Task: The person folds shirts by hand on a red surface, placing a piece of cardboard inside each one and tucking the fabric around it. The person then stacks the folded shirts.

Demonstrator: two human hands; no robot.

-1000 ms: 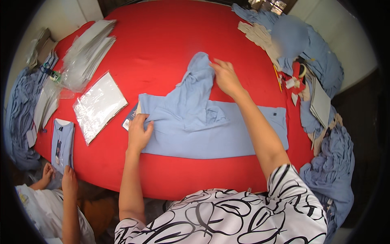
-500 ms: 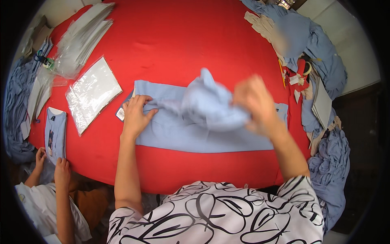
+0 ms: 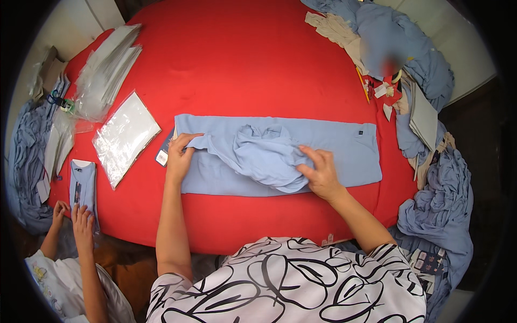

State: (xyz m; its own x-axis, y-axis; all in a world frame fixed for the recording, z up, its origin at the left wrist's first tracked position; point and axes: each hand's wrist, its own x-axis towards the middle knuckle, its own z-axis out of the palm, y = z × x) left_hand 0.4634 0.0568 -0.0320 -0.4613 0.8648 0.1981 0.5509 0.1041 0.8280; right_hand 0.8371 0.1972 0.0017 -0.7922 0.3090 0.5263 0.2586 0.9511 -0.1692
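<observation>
A light blue garment lies folded into a long strip across the red table, with a crumpled part of the same cloth bunched on top. At the strip's left end my left hand is closed on the cloth, pinching it between thumb and fingers. My right hand rests at the right edge of the bunched part, its thumb and forefinger apart and touching the fabric. A dark tag with a white label sticks out beside my left hand.
A clear-wrapped white packet and a stack of clear plastic sleeves lie at the left. There another person's hands are at a small folded blue shirt. Blue clothes are heaped at the right near a pencil.
My right hand has come down and slightly left, laying the lifted cloth onto the strip, and its fingers have spread. My left hand keeps its hold at the left end.
</observation>
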